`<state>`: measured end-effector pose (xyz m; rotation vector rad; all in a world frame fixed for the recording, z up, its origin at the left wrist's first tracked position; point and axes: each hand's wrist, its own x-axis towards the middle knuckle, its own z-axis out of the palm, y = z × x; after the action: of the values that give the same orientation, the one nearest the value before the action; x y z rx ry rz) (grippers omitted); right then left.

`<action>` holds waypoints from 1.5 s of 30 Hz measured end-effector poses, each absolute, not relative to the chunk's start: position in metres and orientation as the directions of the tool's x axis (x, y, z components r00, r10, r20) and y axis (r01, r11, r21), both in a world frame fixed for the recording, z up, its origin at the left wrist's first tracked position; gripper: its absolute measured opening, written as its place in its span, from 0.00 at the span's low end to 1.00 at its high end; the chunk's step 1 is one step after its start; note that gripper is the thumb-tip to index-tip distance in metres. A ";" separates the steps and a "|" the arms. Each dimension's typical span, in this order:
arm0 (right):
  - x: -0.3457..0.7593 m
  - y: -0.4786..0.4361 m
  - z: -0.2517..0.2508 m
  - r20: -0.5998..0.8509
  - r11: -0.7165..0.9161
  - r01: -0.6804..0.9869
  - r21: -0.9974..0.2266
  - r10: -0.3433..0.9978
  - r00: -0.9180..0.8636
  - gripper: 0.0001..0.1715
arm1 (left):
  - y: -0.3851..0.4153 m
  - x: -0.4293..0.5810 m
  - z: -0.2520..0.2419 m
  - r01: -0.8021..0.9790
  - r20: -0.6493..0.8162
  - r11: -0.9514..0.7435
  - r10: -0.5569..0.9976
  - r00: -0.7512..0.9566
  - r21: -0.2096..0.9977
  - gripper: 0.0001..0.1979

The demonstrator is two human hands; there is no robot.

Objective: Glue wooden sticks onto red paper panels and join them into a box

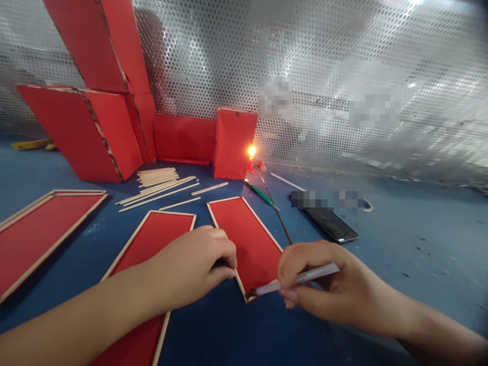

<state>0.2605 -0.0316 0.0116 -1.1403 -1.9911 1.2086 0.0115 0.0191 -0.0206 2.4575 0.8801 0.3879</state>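
Note:
My right hand [316,287] pinches a translucent glue stick [316,273]. The stick's darkened tip touches the near corner of a red panel [247,229] edged with thin wooden sticks. On that panel's left edge, my left hand [208,256] closes thumb and finger around the wooden strip. Beneath my left forearm lies a second red panel [165,231] with the same wooden border, partly covered by the arm. A third bordered panel [46,223] rests at the far left.
Loose wooden sticks [158,177] lie behind the panels. A small flame [251,151] burns beside a red box [234,145]. A green-handled craft knife [261,193], a dark thin rod [280,216] and a phone [328,222] lie to the right. Tall red boxes [102,46] stand back left.

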 end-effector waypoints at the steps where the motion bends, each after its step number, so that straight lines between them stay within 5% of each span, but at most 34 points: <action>1: 0.263 -0.031 0.013 -0.028 0.200 0.388 -0.900 0.861 -0.507 0.07 | 0.019 0.012 -0.020 0.511 0.097 -0.669 0.652 0.752 0.540 0.04; 7: 0.277 -0.023 0.020 -0.310 -0.108 0.370 -0.923 0.777 -0.548 0.02 | 0.020 0.013 -0.021 0.526 0.081 -0.653 0.665 0.743 0.545 0.03; 13: 0.286 -0.015 0.021 -0.359 -0.232 0.274 -0.933 0.627 -0.691 0.23 | 0.022 0.013 -0.021 0.531 0.082 -0.647 0.672 0.736 0.547 0.03; 20: 0.290 -0.012 0.020 -0.298 -0.115 0.299 -0.947 0.660 -0.689 0.19 | 0.020 0.013 -0.019 0.539 0.071 -0.637 0.679 0.731 0.551 0.03; 27: 0.286 -0.022 0.030 -0.394 0.031 0.571 -0.820 0.693 -0.604 0.08 | 0.021 0.013 -0.016 0.532 0.047 -0.624 0.672 0.739 0.573 0.03; 33: 0.274 -0.029 0.041 -0.269 0.292 0.634 -0.716 0.722 -0.637 0.19 | 0.022 0.013 -0.016 0.527 0.046 -0.616 0.675 0.737 0.586 0.04; 45: 0.262 -0.037 0.032 -0.264 0.283 0.754 -0.592 0.816 -0.514 0.11 | 0.021 0.011 -0.018 0.524 0.050 -0.618 0.673 0.738 0.586 0.03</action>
<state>0.2621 -0.0370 0.0324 -1.4996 -2.4427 1.0467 0.0107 0.0207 -0.0180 2.3868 0.9028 0.3589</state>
